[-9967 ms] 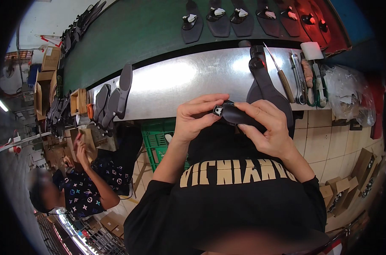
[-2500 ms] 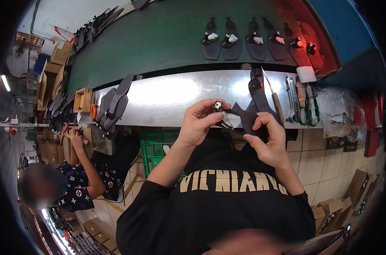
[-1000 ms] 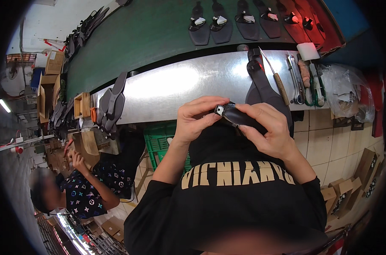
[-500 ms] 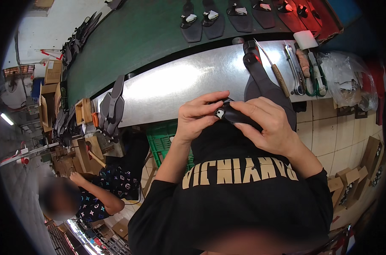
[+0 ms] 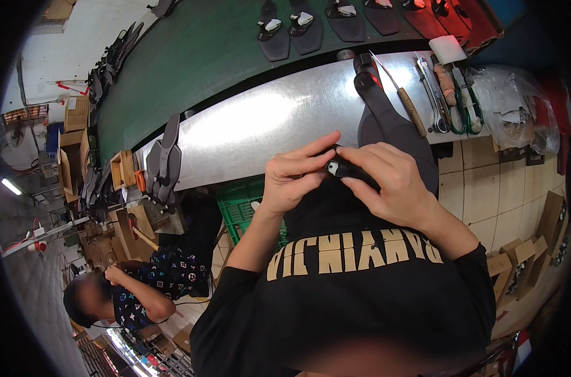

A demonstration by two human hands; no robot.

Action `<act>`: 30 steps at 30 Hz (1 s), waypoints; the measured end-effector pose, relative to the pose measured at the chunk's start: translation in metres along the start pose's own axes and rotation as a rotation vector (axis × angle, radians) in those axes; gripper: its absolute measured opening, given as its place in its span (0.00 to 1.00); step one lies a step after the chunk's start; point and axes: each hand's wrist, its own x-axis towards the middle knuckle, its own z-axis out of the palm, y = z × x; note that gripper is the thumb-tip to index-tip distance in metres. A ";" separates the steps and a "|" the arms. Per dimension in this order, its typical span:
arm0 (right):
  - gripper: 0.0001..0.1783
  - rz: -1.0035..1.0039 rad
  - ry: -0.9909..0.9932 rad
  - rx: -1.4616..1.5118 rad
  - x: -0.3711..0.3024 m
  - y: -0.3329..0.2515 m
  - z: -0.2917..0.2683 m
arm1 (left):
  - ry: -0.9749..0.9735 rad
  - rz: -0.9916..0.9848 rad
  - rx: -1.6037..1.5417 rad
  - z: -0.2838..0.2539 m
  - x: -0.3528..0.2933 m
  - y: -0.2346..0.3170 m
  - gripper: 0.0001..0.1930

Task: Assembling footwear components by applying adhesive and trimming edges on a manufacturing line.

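In front of my chest, both hands hold one glossy black shoe strap [image 5: 359,173], mostly covered by my fingers; a small white bit shows at its left end. My left hand [image 5: 293,178] pinches that end between thumb and straight fingers. Thumb and bent fingers of my right hand [image 5: 389,179] close round the other part. Just beyond the right hand, dark grey shoe soles [image 5: 401,129] lie at the bench edge, one with a black strap at its far end.
A steel bench [image 5: 247,122] runs along a green conveyor [image 5: 203,60] carrying soles with black straps [image 5: 306,34]. At right lie a wooden-handled awl [image 5: 411,110], wrenches, scissors and a plastic bag [image 5: 515,103]. A green crate [image 5: 241,207] stands below; a co-worker [image 5: 141,301] sits at left.
The strap has turned between my fingers, and less of its black side shows. My hands stay close together. The view has shifted slightly, and the co-worker's head has turned.
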 end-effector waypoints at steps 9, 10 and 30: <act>0.11 0.365 -0.050 0.402 -0.004 0.016 0.009 | 0.150 -0.344 -0.165 0.009 0.000 0.007 0.22; 0.09 0.346 -0.044 0.372 -0.004 0.015 0.009 | 0.183 -0.349 -0.125 0.012 0.001 0.008 0.22; 0.15 0.168 -0.081 0.151 -0.008 0.022 0.018 | 0.225 -0.361 0.018 0.017 0.009 0.006 0.23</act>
